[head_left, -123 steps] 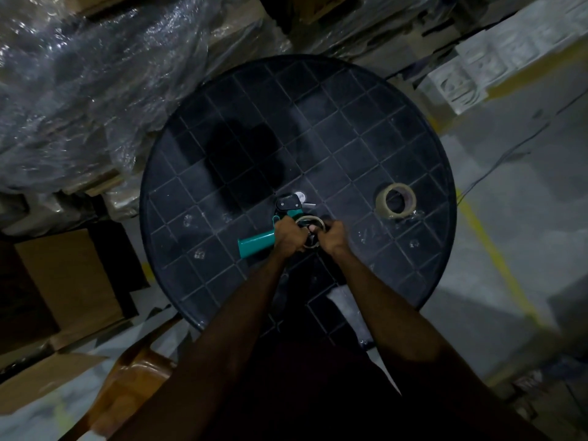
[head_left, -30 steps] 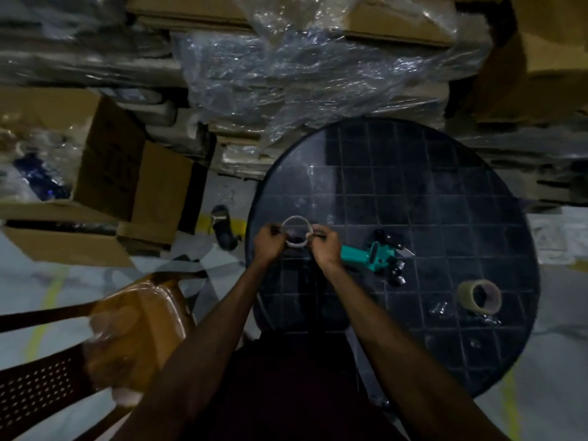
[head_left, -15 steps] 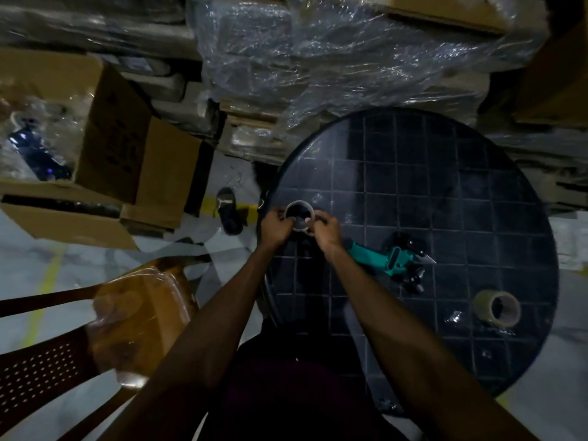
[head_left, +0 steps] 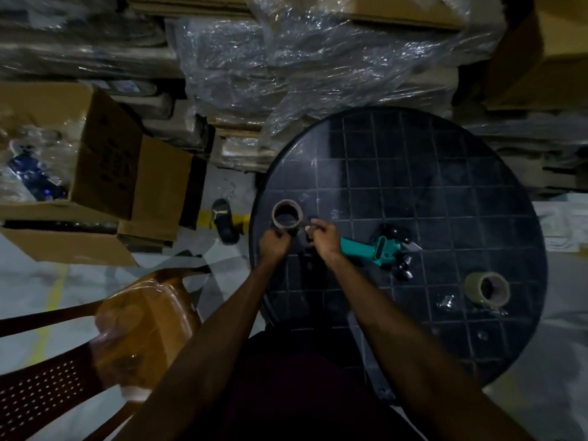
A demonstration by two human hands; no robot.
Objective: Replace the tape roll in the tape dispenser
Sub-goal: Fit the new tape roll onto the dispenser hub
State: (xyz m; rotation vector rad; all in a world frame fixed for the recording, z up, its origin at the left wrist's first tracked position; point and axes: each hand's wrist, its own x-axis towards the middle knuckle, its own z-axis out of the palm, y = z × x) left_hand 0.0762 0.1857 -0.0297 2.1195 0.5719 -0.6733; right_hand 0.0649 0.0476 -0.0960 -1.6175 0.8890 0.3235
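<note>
An empty cardboard tape core point(head_left: 287, 214) sits low at the left edge of the round black table point(head_left: 413, 173). My left hand point(head_left: 275, 241) pinches the core's near rim. Just right of the core, my right hand point(head_left: 323, 237) is off it with the fingers curled; I cannot make out anything in them. The teal tape dispenser point(head_left: 378, 249) lies on its side on the table right of my right hand, handle toward me, with no roll in it. A full roll of clear tape point(head_left: 486, 288) lies flat near the table's right edge.
A brown plastic chair point(head_left: 136, 316) stands at my left. An open cardboard box point(head_left: 108, 167) and a sandal point(head_left: 224, 221) are on the floor left of the table. Plastic-wrapped stacked cartons point(head_left: 318, 58) crowd the table's far side.
The core, held up between both hands half a second ago, is now down at the table's left edge. My right hand has come off it. The dispenser has stayed put.
</note>
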